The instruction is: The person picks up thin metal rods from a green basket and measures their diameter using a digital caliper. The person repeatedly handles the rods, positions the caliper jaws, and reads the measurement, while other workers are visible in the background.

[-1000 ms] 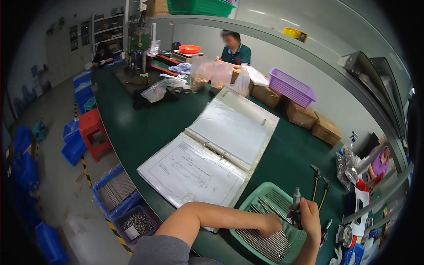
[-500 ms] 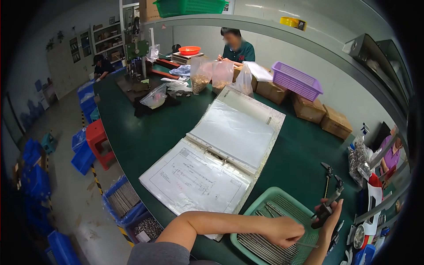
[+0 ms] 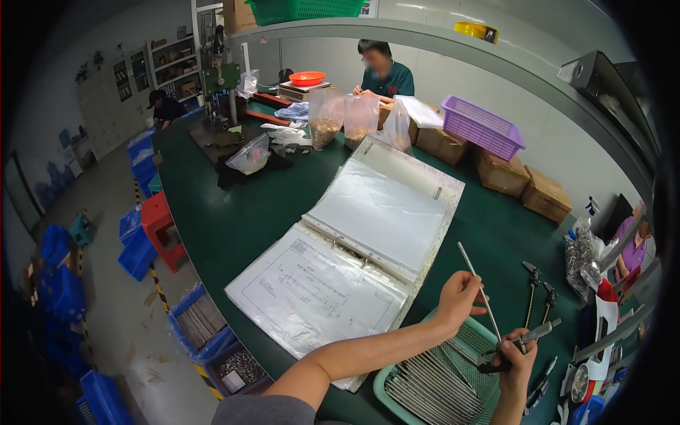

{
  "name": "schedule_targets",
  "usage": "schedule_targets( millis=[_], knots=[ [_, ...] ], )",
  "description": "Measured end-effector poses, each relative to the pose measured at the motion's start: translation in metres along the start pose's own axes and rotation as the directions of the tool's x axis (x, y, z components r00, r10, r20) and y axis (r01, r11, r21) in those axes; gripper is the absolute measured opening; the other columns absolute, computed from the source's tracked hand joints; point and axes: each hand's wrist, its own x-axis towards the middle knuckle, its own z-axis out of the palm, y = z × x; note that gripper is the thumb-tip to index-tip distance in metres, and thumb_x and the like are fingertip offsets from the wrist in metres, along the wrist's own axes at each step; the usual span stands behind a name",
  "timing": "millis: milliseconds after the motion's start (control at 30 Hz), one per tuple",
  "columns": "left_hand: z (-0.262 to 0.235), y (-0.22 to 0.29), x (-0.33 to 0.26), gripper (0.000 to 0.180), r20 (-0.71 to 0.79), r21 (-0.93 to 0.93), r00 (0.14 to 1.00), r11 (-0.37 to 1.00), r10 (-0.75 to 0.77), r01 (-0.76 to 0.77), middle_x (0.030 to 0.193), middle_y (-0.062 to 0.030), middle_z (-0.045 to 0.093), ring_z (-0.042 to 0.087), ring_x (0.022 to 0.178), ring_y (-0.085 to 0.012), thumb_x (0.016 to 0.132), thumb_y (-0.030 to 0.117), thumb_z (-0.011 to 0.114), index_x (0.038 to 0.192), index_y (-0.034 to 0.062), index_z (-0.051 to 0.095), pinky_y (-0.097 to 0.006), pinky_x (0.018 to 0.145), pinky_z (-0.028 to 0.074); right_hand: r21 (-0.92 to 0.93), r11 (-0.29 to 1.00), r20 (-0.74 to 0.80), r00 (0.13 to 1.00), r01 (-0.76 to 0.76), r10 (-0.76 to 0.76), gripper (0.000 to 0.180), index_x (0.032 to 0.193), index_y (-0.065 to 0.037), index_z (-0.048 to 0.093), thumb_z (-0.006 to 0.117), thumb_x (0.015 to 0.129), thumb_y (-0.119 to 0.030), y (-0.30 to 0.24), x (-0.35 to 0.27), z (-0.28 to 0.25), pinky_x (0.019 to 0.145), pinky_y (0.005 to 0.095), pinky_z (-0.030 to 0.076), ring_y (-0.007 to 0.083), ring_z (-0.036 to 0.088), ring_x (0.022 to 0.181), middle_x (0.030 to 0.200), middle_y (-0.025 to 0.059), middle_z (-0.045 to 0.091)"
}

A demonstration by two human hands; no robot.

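Note:
A slim metal rod (image 3: 469,262) slants upward in my left hand (image 3: 459,301), pinched between thumb and fingers. The rod's lower end reaches the caliper (image 3: 542,330) that my right hand (image 3: 519,354) grips; whether it sits between the jaws is too small to tell. Both hands are over a green mesh basket (image 3: 489,386), where many similar metal rods (image 3: 432,386) lie roughly side by side. Left of the basket an open ring binder (image 3: 368,258) shows a technical drawing in a plastic sleeve, and my left forearm crosses its lower corner.
Two more calipers (image 3: 533,283) lie right of the basket. Bags of small parts (image 3: 326,124), cardboard boxes (image 3: 545,195) and a purple basket (image 3: 483,127) line the far side, where a co-worker (image 3: 386,74) sits. Blue crates (image 3: 198,319) stand at the table's left edge.
My left hand has risen from the basket, up and away from me, with one rod in it. My right hand has lowered and turned the caliper toward the rod.

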Motion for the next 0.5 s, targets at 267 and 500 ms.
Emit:
schedule_targets(
  millis=[267, 500],
  knots=[
    [-0.006, 0.001, 0.003, 0.016, -0.021, 0.028, 0.999, 0.999, 0.029, -0.028, 0.081, -0.0031, 0.048, 0.056, 0.075, -0.0109, 0.09, 0.02, 0.045, 0.09, 0.0038, 0.044, -0.025, 0.058, 0.053, -0.161, 0.987, -0.054, 0.998, 0.025, -0.034, 0.026, 0.083, -0.001, 0.047, 0.063, 0.063, 0.0, 0.004, -0.001, 0.003, 0.039, 0.0218, 0.039, 0.0114, 0.047, 0.043, 0.066, 0.0077, 0.053],
    [-0.006, -0.008, -0.001, 0.026, 0.101, 0.045, 0.995, 0.999, -0.001, -0.004, 0.089, -0.0037, 0.051, 0.055, 0.079, -0.0113, 0.088, 0.025, 0.049, 0.103, 0.0046, 0.043, -0.027, 0.063, 0.05, -0.154, 0.987, -0.123, 0.99, 0.052, -0.071, 0.023, 0.084, -0.003, 0.048, 0.062, 0.066, -0.002, 0.012, 0.005, -0.002, 0.039, 0.0194, 0.038, 0.0091, 0.046, 0.044, 0.066, 0.0037, 0.052]
  ],
)
